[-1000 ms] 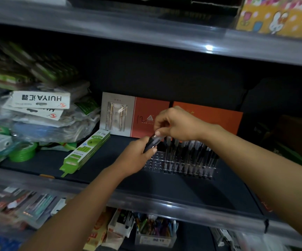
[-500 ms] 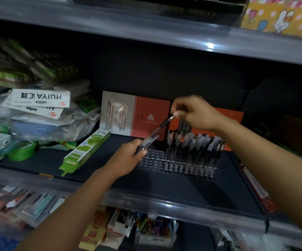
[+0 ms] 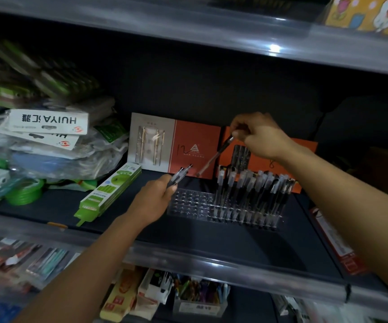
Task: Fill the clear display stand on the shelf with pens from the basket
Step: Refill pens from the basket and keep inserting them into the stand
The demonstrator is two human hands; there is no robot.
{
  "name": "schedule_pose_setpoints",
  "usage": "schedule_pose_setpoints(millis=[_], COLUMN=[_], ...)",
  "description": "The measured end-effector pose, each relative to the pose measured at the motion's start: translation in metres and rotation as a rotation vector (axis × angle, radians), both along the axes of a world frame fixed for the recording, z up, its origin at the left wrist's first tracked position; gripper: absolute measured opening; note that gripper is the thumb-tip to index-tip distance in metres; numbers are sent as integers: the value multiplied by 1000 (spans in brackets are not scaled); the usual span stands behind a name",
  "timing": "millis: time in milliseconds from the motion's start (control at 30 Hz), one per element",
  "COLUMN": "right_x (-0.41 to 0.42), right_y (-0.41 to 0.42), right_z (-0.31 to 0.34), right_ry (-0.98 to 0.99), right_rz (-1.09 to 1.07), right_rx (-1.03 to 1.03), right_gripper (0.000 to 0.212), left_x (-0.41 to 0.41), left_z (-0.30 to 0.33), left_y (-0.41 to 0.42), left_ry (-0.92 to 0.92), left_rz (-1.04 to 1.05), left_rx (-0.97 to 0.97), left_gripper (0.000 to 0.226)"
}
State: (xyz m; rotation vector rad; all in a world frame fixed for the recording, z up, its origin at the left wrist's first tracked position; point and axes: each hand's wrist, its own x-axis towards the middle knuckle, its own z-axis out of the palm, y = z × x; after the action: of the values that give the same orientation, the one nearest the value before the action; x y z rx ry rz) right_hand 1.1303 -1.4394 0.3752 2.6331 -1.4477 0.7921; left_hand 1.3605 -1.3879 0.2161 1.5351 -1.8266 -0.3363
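Hands: left (image 3: 155,201) gripping spare pens (image 3: 180,176), right (image 3: 258,135) pinching one pen (image 3: 214,157).

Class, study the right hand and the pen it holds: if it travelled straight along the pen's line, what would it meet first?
Probably the empty holes of the clear display stand, left of the standing pens; depth is uncertain.

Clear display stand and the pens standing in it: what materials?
Clear display stand: looks like glossy transparent acrylic or similar plastic; the dark shelf shows through and the hole rims glint. Standing pens: probably plastic, with see-through barrels and black grips; caps too dim to judge.
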Motion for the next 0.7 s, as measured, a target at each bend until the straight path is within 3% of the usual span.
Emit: schedule_pose_setpoints(millis=[267, 700], right_x=[9, 12], right_y=[-19, -26], right_z=[-21, -33], right_ry=[226, 283], right_rz=[71, 81], right_rx=[-3, 50], right_gripper=[13, 16], left_x=[1, -4], left_z=[-5, -11], left_y=[-3, -11], left_ry=[26, -45], left_rz=[-6, -14], left_rx=[-17, -16], left_gripper=[18, 13])
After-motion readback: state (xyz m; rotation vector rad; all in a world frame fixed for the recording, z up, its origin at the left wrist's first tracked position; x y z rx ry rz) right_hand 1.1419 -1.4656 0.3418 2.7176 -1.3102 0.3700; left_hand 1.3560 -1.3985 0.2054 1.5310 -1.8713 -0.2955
